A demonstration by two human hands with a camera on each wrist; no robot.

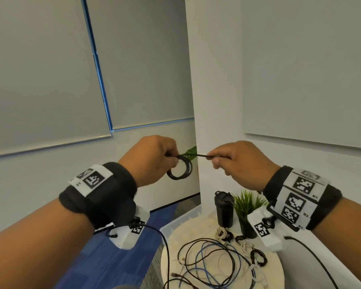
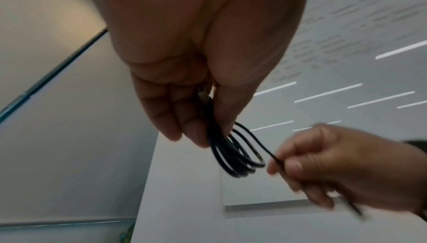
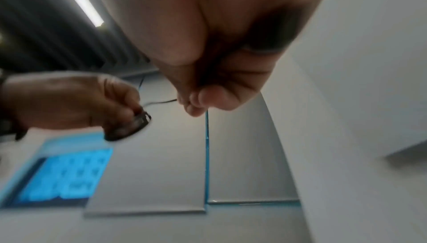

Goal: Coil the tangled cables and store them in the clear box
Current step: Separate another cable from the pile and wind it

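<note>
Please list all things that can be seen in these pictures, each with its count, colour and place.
coiled cable: one, black, held up between both hands
loose cables: several, black, blue, white, tangled on the table
round table: one, white, lower right
bottle: one, black, upright at the table's back
plant: one, green, beside the bottle
left hand: pinches the coil
right hand: pinches the cable's free end
</note>
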